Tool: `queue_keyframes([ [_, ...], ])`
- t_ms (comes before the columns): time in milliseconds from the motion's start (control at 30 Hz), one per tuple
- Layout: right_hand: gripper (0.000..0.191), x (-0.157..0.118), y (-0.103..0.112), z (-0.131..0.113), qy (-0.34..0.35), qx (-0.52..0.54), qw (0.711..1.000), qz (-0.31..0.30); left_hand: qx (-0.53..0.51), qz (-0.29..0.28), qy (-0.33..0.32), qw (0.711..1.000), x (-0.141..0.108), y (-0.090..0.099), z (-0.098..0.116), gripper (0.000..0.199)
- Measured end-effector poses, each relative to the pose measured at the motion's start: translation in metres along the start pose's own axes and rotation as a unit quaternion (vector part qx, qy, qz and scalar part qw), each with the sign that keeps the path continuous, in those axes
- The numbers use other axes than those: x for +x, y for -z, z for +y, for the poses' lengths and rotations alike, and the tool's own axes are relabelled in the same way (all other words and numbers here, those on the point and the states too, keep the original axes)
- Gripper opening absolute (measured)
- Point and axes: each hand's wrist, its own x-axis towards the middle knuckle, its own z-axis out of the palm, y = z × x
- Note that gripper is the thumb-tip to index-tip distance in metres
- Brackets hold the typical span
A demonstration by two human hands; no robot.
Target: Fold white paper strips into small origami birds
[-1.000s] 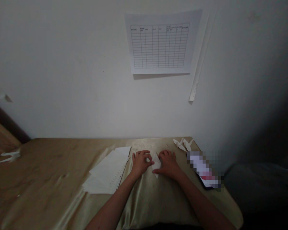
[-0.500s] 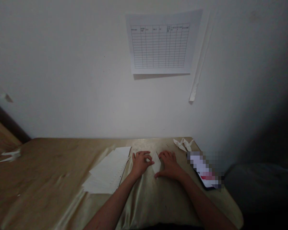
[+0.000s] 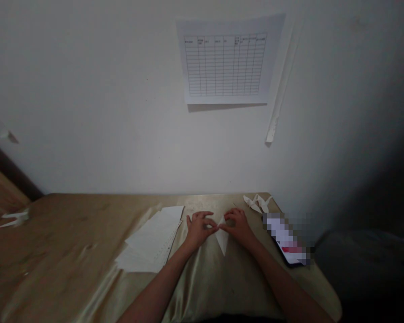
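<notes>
From my end of the link, I have the small folded paper (image 3: 223, 243) at the lower centre of the frame, its narrow point aimed toward the bottom edge. Both hands are grasping it near its upper part: the left hand (image 3: 198, 229) pinches from the left with thumb and forefinger, and the right hand (image 3: 239, 229) does the same from the right, the two thumbs nearly meeting. I judge that this two-sided grip steadies such a light piece and gives me fine control over its layers, while the lower point hangs free of the fingers. I cannot tell whether the paper touches the bench (image 3: 70, 237) or sits slightly above it

To the left of the hands, a fanned stack of sheets (image 3: 151, 242) lies flat, probably set there to be near the left hand without crowding the fingers. Toward the right rear corner, white paper shapes (image 3: 263, 205) rest apart from the hands, perhaps to spare them from being crushed. Just in front of them, along the right edge, is a dark-edged device (image 3: 291, 260); its face is pixelated, so I cannot read it, but its place leaves the middle to the hands. Up on the wall (image 3: 87, 112), a printed table (image 3: 225, 67) hangs at the upper centre, likely for easy viewing
</notes>
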Motion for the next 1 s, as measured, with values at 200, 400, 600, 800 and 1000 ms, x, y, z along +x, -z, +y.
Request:
queue_keyframes([
  [200, 0.02, 0.0025, -0.004, 0.0007, -0.017, 0.038, 0.999, -0.005, 0.002, -0.013, -0.006, 1.0, -0.0013, -0.0024, 0.0015, 0.005],
  [400, 0.014, 0.002, -0.0049, -0.0019, -0.028, 0.073, 0.997, 0.013, -0.002, -0.013, -0.006, 1.0, -0.001, -0.0019, 0.0027, 0.005],
  [600, 0.006, 0.0031, -0.0059, -0.0027, -0.031, 0.074, 0.997, 0.02, -0.01, -0.012, -0.003, 1.0, -0.0009, -0.0007, 0.0036, 0.006],
  [800, 0.012, 0.0041, -0.0048, -0.0052, -0.04, 0.061, 0.997, 0.034, -0.005, -0.014, -0.004, 1.0, -0.001, -0.002, 0.0026, 0.004],
  [1000, 0.009, 0.0037, -0.0024, -0.0086, -0.05, 0.083, 0.994, 0.051, 0.003, -0.013, -0.012, 1.0, -0.0017, -0.0028, 0.0013, 0.004],
])
